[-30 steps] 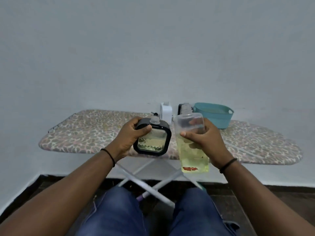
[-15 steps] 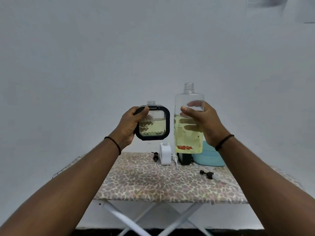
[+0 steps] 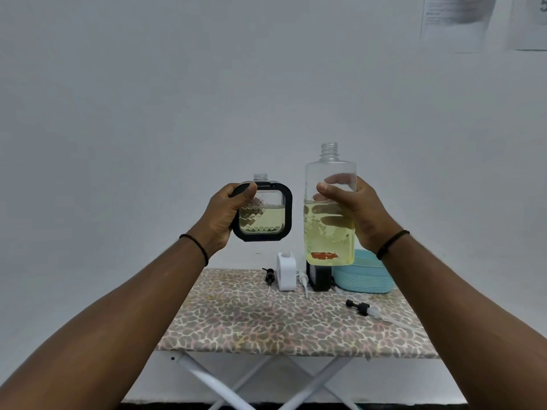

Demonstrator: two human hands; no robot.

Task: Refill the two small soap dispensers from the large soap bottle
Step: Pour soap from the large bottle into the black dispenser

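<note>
While both arms are raised in front of me, I see my left hand (image 3: 220,216) wrapped around the side of the small square clear dispenser with a black frame (image 3: 264,211), thumb pressed on its front corner, and my right hand (image 3: 356,214) clamped around the tall clear plastic soap bottle of yellow liquid (image 3: 329,213), fingers behind, thumb in front. Both necks are uncapped and both vessels stand upright, side by side but apart. The dispenser looks roughly two-thirds full, the bottle a little over half. I judge this to be a level check between pours; the next move calls for either tilting the bottle's mouth over the dispenser's narrow neck, slowly, or setting the dispenser down as done.

Below the bottle lies the leopard-print padded board on white crossed legs (image 3: 266,327). On it, nearest me and right of the bottle, lies a black pump head with a clear tube (image 3: 358,306). Farther back, under the bottle, stand a small black dispenser (image 3: 319,279), a small white dispenser (image 3: 286,271) to its left, two loose pumps (image 3: 269,278) beside that one, and a teal woven plastic basket (image 3: 362,276) to the right. Behind everything is a plain pale wall (image 3: 177,99), with paper sheets (image 3: 455,16) high to the bottle's right.
</note>
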